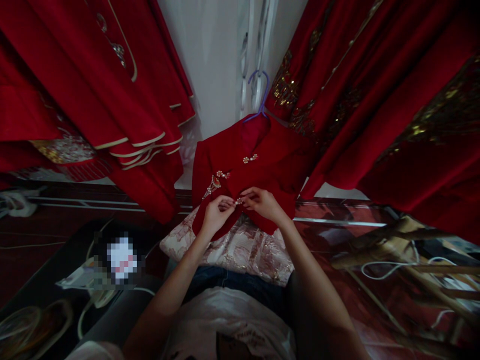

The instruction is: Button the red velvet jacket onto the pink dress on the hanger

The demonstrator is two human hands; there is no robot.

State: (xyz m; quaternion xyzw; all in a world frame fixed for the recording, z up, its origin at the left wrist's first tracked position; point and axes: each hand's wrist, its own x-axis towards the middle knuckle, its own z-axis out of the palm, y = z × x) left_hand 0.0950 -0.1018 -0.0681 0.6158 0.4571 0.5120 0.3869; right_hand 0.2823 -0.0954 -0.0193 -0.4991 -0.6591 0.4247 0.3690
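A short red jacket (277, 160) hangs in front of me on a purple hanger (258, 97). It has pearl clasps down its front: one near the collar (250, 159), one lower left with a dangling ornament (215, 182). My left hand (215, 212) and my right hand (262, 202) meet at the jacket's lower front. Both pinch a small pearl clasp (239, 201) between their fingertips. Below the jacket lies a pale pink patterned fabric (243, 250).
Red garments with cream trim (123, 100) hang at the left, red ones with gold embroidery (375, 100) at the right. A white wall (213, 65) is behind. White cords (378, 270) and a wooden frame (423, 260) sit at right on the glossy floor.
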